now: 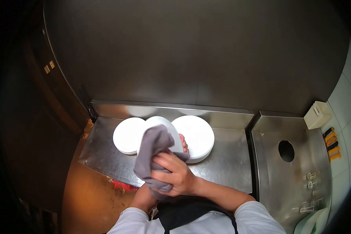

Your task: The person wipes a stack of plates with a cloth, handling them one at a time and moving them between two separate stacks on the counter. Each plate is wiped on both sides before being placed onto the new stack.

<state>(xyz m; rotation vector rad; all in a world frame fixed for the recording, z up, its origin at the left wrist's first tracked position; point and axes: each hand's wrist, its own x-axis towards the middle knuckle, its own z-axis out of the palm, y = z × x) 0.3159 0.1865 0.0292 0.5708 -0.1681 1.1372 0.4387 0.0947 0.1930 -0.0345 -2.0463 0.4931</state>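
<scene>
A tilted white plate [174,134] is in my left hand [184,143], whose fingertips curl round its right edge; the rest of that hand is hidden behind the plate and cloth. Bunched in my right hand [174,171] is a grey-purple cloth [150,152], which lies against the plate and covers its lower left part. Behind the held plate, one stack of white plates [127,134] stands to the left and a stack of larger white plates [199,136] to the right.
Both stacks rest on a steel counter [232,156] with a raised back edge. On the right is a steel sink top [275,175] with a dark round hole and several glasses [311,185]. A beige box [318,115] and orange-and-black handled items [331,144] are at the tiled wall.
</scene>
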